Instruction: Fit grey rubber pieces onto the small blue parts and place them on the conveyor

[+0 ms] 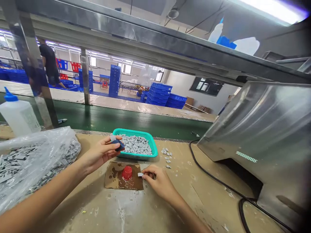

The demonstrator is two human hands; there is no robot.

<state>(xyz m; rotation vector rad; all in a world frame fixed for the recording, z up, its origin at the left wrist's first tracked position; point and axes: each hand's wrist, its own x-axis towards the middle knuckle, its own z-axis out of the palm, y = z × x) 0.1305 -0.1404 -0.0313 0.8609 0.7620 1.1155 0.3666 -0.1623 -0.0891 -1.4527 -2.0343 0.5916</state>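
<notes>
- Head view, only one. Left hand [100,152] raised above the tabletop [170,194], fingers closed on a small dark blue part [118,144] with a pale piece at its top end; held just in front of the teal basket [135,143], probably so the part sits close to the supply.
- Right hand [157,179] rests low on the tabletop, thumb and forefinger pinching a small grey chip [140,174] right at the edge of the brown cardboard scrap [123,176].
- Red cap [126,172] sits on that cardboard, just left of the chip; stains around it look wet, so the cardboard likely works as a drip pad keeping the tabletop clean.
- Basket is filled with the same grey chips, within easy reach of both hands. A few loose chips [166,154] lie on the tabletop to its right.
- Far left: clear plastic bag [36,158] of more grey pieces, bulk stock by the look. Squeeze bottle [18,115] with blue nozzle stands behind it.
- Right: metal machine housing [267,129], black cable [218,181] running across the tabletop from it.
- Green conveyor belt [133,121] behind the basket; a person [50,63] stands far back.
</notes>
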